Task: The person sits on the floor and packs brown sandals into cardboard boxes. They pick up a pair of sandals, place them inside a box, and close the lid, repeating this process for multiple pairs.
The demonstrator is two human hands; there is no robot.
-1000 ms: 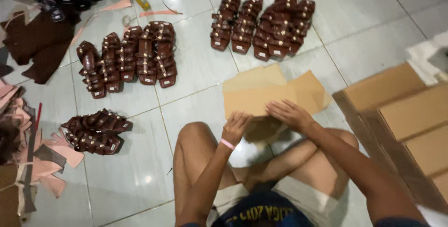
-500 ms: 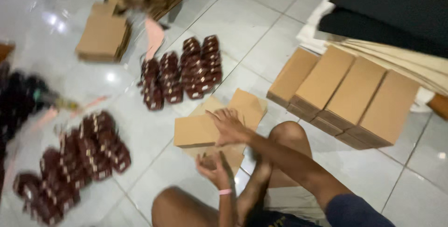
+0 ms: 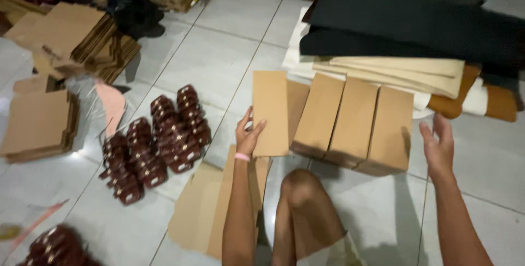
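Note:
My left hand grips the lower edge of a closed brown cardboard box and holds it against a row of three similar brown boxes on the white tiled floor. A pink band circles that wrist. My right hand hovers open to the right of the row, touching nothing. My bent knee rises between my arms. A flat unfolded cardboard sheet lies on the floor under my left forearm.
Rows of dark brown leather items sit on the tiles at left, more at the bottom left. Stacks of flat cardboard lie far left. Folded black, cream and tan sheets pile up behind the boxes.
My view swung right, toward the row of boxes. My left hand carried a closed box up to the row's left end. My right hand let go and moved out to the right.

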